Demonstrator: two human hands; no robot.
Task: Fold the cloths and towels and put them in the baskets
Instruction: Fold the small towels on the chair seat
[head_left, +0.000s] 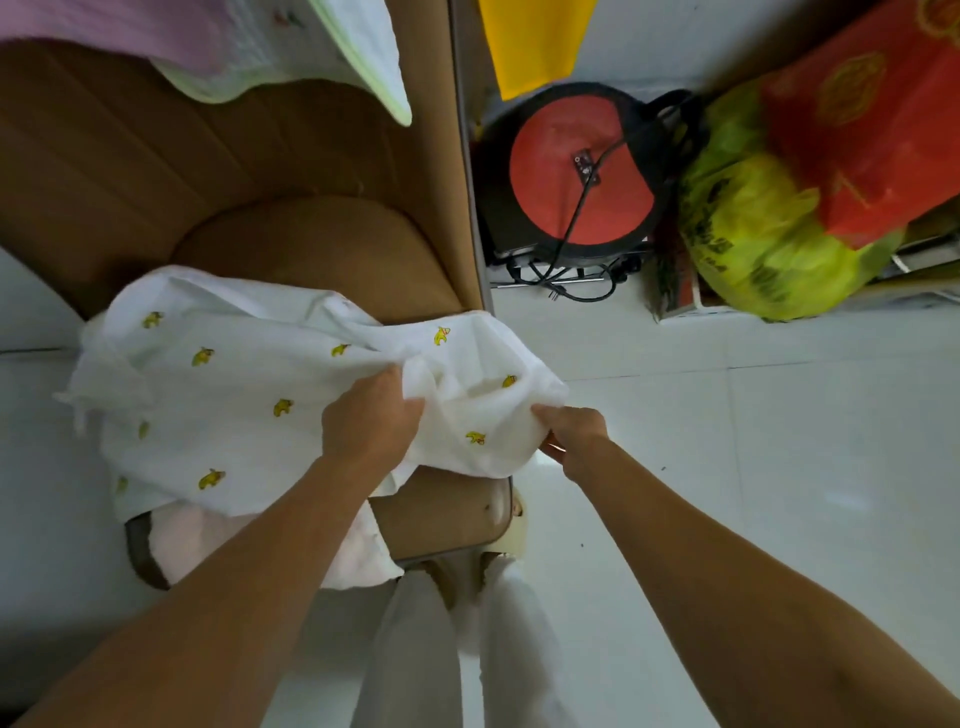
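Observation:
A white cloth printed with small yellow bananas lies crumpled over the front of a tan sofa seat. My left hand grips a bunched fold near the cloth's middle. My right hand pinches the cloth's right edge, just past the seat's corner. Under the cloth, a pale pink cloth shows inside a brown-rimmed basket on the floor at the lower left.
Pink and pale green cloths hang over the sofa back at the top left. Right of the sofa stand a round red and black device with cables, a yellow-green plastic bag and a red box. White tiled floor stretches right.

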